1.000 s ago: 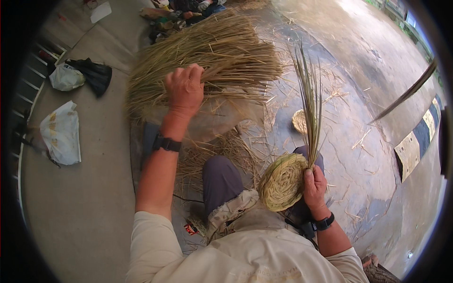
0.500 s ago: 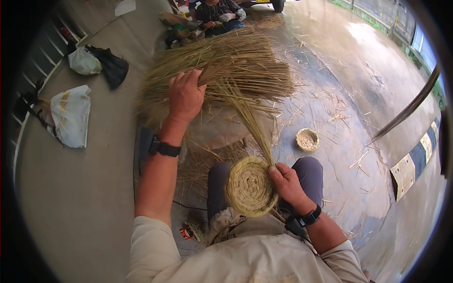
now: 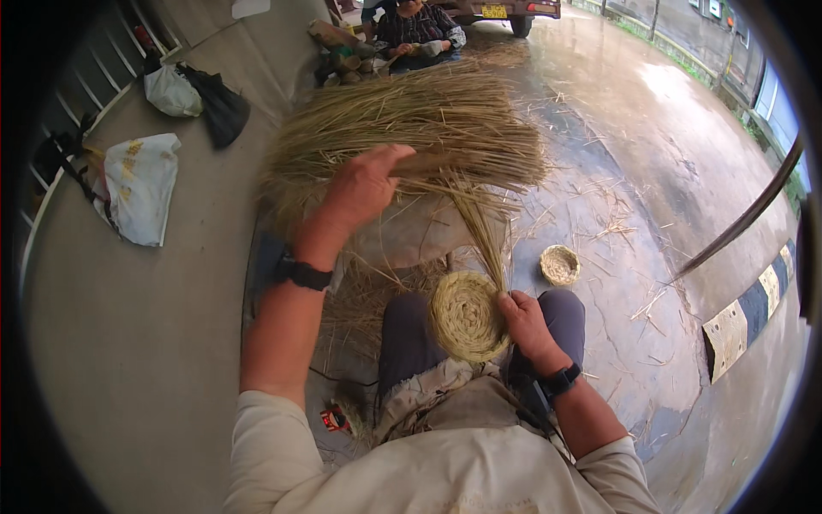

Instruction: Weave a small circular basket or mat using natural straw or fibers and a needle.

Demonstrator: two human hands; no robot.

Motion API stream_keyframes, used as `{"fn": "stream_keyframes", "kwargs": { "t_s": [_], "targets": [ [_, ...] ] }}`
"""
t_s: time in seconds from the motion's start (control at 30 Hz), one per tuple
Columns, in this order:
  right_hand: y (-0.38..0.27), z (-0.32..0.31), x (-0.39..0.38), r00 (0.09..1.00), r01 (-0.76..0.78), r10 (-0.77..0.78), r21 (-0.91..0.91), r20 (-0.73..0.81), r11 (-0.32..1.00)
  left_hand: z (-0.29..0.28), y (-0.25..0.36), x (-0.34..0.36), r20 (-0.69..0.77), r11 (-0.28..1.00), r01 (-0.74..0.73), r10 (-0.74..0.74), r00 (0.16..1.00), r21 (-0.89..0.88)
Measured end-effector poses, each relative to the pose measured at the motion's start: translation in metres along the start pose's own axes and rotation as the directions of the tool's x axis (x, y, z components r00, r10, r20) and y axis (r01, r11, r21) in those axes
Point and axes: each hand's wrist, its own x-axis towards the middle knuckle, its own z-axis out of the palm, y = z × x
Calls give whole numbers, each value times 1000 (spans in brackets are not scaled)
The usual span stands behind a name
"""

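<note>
My right hand (image 3: 527,327) grips the right edge of a round woven straw basket (image 3: 467,317) above my knees. Loose straw strands (image 3: 481,230) run up from beneath that thumb toward the pile. Ahead of me lies a broad pile of cut straw (image 3: 402,107). At its near side my left hand (image 3: 364,190) is raised with bent fingers, closed around a brownish tuft of straw that trails off to the right; motion blurs the fingertips. On the ground to the right sits a smaller round straw basket (image 3: 560,265).
Beyond the pile a seated person (image 3: 419,34) handles something, beside a parked vehicle (image 3: 501,12). White bags (image 3: 141,188) and a black bag (image 3: 218,107) rest at the left. A black-and-pale striped ramp (image 3: 753,304) stands at the right; straw bits litter the ground.
My left hand has moved right and slightly down with the straw tuft. The basket in my right hand has risen a little in view, and the whole view has shifted slightly.
</note>
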Motion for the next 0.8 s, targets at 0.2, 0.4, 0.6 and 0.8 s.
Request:
{"fn": "stream_keyframes", "kwargs": {
  "t_s": [0.2,0.4,0.6,0.8],
  "targets": [
    [3,1,1,1000,12,-13,-56,0,998,46,-5,-25,349,991,119,-130,928,53],
    [5,1,-3,1000,4,-3,-71,5,997,85,-16,-50,496,989,0,-74,865,149],
    [10,-4,-2,997,75,-76,-193,3,978,89,-16,-54,668,960,12,-204,716,280],
    [24,-5,-1,994,105,-104,-235,17,966,118,-30,-80,634,955,45,-230,738,294]
  ]
}}
